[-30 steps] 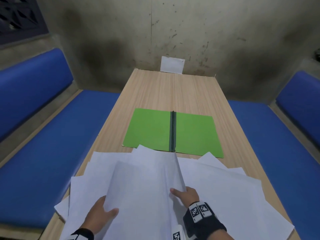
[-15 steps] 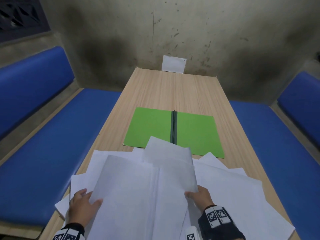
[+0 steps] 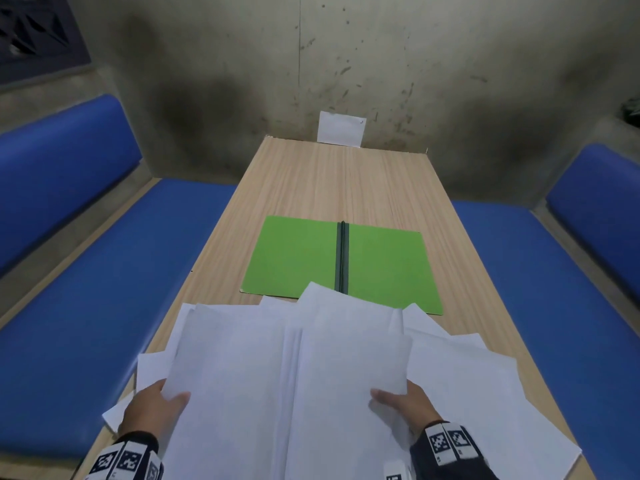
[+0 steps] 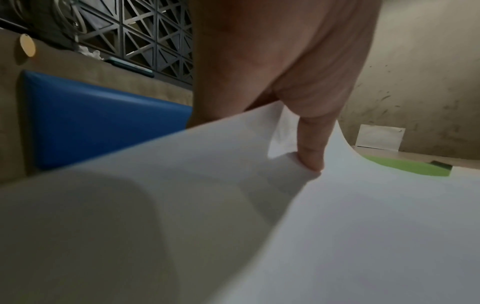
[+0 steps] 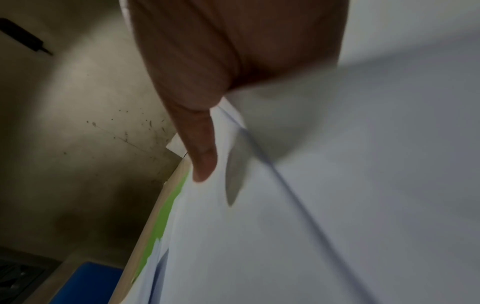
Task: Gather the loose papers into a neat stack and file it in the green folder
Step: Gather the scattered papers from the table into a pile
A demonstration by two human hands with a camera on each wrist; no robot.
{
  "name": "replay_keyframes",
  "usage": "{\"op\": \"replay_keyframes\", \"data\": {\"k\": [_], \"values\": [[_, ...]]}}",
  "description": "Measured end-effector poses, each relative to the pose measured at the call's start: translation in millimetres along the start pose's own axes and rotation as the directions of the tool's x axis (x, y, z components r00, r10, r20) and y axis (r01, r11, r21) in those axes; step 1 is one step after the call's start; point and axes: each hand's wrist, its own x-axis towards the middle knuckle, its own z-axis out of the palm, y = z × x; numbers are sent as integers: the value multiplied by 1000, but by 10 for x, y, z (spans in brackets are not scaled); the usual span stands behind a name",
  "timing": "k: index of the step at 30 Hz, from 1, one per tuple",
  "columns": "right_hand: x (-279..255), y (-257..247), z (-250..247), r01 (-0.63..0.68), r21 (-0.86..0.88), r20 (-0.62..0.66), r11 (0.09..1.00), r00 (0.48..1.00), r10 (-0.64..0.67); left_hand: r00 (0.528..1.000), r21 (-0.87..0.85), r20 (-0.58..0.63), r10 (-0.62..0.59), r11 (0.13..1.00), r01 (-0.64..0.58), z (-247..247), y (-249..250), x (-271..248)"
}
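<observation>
Papers (image 3: pixel 284 393) hide fingers of both hands, cover green folder (image 3: pixel 294 258) near edge; right wrist view blurred.

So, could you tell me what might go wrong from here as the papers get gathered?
1. The left hand and right hand pinch only the top sheets; the fanned loose sheets beneath may be left behind.
2. Some loose sheets overhang the table edge and could slide off.
3. Paper corners already overlap the open green folder; pushing forward might shift it.
</observation>
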Motion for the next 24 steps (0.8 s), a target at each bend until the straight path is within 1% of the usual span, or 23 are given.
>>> {"op": "replay_keyframes", "data": {"k": [2, 3, 5, 7, 10, 13, 15, 17, 20, 21, 22, 23, 24], "values": [[18, 50, 62, -22, 53, 11, 998, 1000, 21, 1000, 47, 6, 10, 999, -11, -16, 17, -27], [40, 75, 84, -19, 15, -14, 1000, 1000, 20, 1000, 45, 14, 21, 999, -22, -15, 18, -28], [78, 114, 103, -5, -166, -75, 986, 997, -7, 996, -22, 74, 52, 998, -51, -9, 12, -16], [46, 94, 121, 13, -247, -86, 969, 996, -35, 990, -69, 99, 96, 994, -89, 1, -6, -6], [19, 60, 94, 43, -247, -153, 968, 985, -83, 990, -87, 78, 121, 990, -114, -31, 15, -71], [11, 23, 9, 79, -248, -242, 965, 960, -141, 985, -188, 54, 165, 970, -153, -113, 88, -137], [-18, -19, -80, 92, -243, -272, 966, 949, -158, 967, -260, -5, 255, 933, -248, -208, 153, -200], [-47, -65, -199, 113, -205, -288, 972, 942, -170, 920, -297, -79, 383, 872, -388, -356, 238, -286], [-86, -116, -359, 132, -145, -301, 981, 938, -171, 858, -381, -139, 495, 773, -507, -640, 380, -373], [-87, -119, -407, 130, -121, -305, 984, 938, -162, 839, -420, -152, 522, 735, -533, -732, 416, -400], [-88, -120, -442, 131, -99, -307, 986, 939, -155, 831, -465, -153, 535, 703, -538, -824, 469, -442], [-86, -118, -465, 129, -78, -312, 989, 939, -147, 833, -525, -139, 535, 673, -521, -892, 508, -470], [-83, -118, -479, 137, -52, -305, 989, 941, -146, 847, -598, -105, 522, 647, -473, -934, 541, -473]]}}
